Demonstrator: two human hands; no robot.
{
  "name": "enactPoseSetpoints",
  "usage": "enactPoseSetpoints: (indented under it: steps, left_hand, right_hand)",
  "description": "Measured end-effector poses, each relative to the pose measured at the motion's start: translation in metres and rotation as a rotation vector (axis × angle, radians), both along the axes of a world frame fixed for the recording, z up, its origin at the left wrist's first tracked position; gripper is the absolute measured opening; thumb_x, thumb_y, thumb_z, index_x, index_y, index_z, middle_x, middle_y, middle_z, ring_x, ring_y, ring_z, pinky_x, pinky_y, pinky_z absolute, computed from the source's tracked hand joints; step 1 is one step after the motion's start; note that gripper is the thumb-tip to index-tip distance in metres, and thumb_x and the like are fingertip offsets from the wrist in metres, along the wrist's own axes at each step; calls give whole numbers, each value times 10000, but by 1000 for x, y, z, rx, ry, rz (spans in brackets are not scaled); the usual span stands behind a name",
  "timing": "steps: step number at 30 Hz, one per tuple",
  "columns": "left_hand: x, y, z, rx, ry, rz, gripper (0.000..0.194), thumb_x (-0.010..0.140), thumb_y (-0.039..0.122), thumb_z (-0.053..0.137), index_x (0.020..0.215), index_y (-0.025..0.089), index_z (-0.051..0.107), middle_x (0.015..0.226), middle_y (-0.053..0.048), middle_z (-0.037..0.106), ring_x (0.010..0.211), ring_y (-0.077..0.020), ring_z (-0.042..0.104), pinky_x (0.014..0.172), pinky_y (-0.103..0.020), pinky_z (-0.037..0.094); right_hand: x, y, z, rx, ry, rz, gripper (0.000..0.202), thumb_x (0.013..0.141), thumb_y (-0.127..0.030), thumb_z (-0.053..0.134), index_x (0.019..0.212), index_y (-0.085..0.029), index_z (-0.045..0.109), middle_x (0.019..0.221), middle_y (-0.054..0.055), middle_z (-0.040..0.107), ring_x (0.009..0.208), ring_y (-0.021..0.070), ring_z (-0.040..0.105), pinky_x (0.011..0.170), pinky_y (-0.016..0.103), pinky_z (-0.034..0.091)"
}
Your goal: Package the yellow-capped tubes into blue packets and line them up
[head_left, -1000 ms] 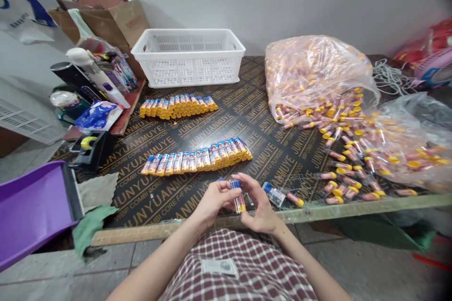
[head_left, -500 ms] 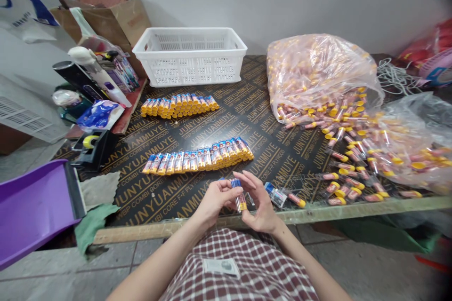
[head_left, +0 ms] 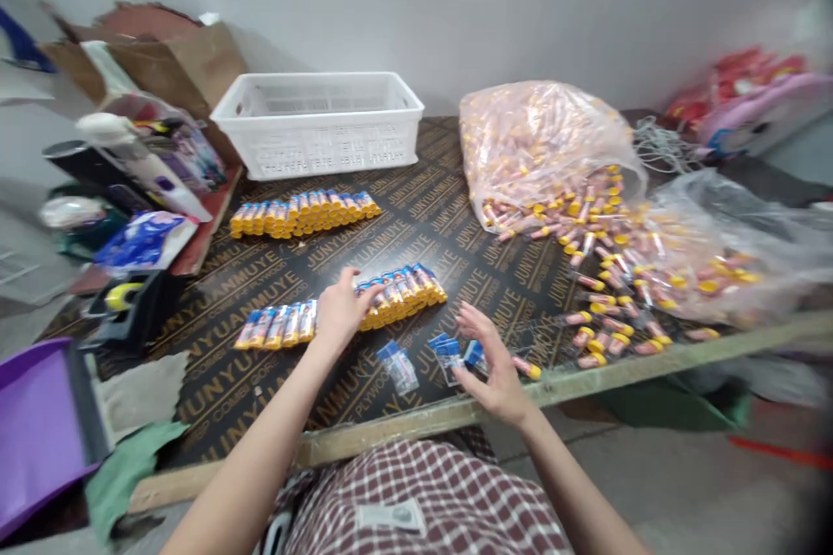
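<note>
Tabletop (head_left: 423, 234), clock centred on the view. Eight o'clock: labelled tubes (head_left: 409, 292), packed side by side, seemingly so each props its neighbour; left hand (head_left: 344, 310) over them, fingers curled, grip unclear. Five o'clock: right hand (head_left: 495, 368), fingers parted, holding nothing visible, beside blue-topped sleeves (head_left: 448, 351), presumably laid close for reach. Three to four: loose yellow-capped tubes (head_left: 605, 325).

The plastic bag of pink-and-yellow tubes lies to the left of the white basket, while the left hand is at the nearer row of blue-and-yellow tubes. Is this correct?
Not quite: the head view shows the plastic bag lying to the right of the white basket. The left hand is indeed at the nearer row of tubes.
</note>
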State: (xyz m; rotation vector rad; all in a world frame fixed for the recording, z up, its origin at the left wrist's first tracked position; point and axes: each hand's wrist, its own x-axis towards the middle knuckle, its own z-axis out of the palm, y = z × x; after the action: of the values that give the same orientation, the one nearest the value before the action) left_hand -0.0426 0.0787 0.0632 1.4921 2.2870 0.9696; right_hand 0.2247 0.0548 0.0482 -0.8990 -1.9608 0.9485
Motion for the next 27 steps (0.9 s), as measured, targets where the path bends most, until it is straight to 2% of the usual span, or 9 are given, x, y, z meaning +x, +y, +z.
enactPoseSetpoints:
  steps: [3,5,8,10,12,14,17,23,27]
  left_hand:
    - [9,-17,1,97,99,-9,293,805,470,558,894,201,632,573,-6,556,556,-188,523,572,-260,297]
    - [16,-35,-7,93,63,-122,279,827,450,532,733,202,616,594,-10,571,565,-168,518,587,-256,314]
    - [28,-58,-31,-120,-3,-287,234,788,417,591,694,203,603,637,-8,599,599,-165,538,593,-252,332]
    - [33,-67,-48,-238,11,-258,198,761,395,623,799,201,620,705,-15,614,647,-175,556,598,-252,340]
    - [34,-70,-61,-288,29,-211,182,771,363,612,844,197,620,756,-23,621,691,-178,567,612,-253,346]
    - [33,-69,-66,-306,30,-198,139,792,331,580,798,199,620,762,-24,623,707,-177,569,619,-255,345]
    - [31,-67,-66,-311,5,-198,141,789,306,565,709,200,612,730,-20,609,684,-173,561,607,-256,340]
    - [37,-73,-62,-147,-252,-194,106,714,244,597,647,191,533,601,22,551,575,-135,517,590,-241,368]
    - [42,-77,-61,-108,-556,-130,193,665,231,643,842,180,587,601,30,599,559,-135,544,589,-243,405]
  right_hand:
    - [25,15,-2,114,-242,-178,506,816,-297,575,1303,-238,452,1398,100,398,1270,252,407,1014,432,394]
    - [55,29,-8,212,-445,-388,383,831,-341,554,1190,-208,561,1253,112,532,1156,243,502,973,417,419]
    - [111,51,-21,259,-644,-609,320,809,-372,539,994,-140,658,950,143,632,936,287,561,864,466,439]
    - [144,65,-30,227,-747,-706,333,808,-381,516,922,-112,675,830,155,623,869,312,544,818,492,421]
    - [168,78,-36,192,-829,-783,368,818,-359,486,959,-71,666,892,206,609,908,352,516,791,507,401]
    - [183,88,-40,164,-888,-798,350,806,-282,481,1029,-72,650,1056,240,574,987,377,484,787,507,387]
    - [193,103,-42,118,-941,-735,302,747,-177,513,1006,-157,665,1192,181,539,1045,340,472,801,452,383]
    - [186,123,-47,38,-892,-615,97,750,-248,561,764,-191,638,852,84,638,886,269,544,744,373,376]
    - [151,113,-48,51,-722,-558,203,821,-347,526,888,-178,616,799,81,646,790,246,570,726,378,404]
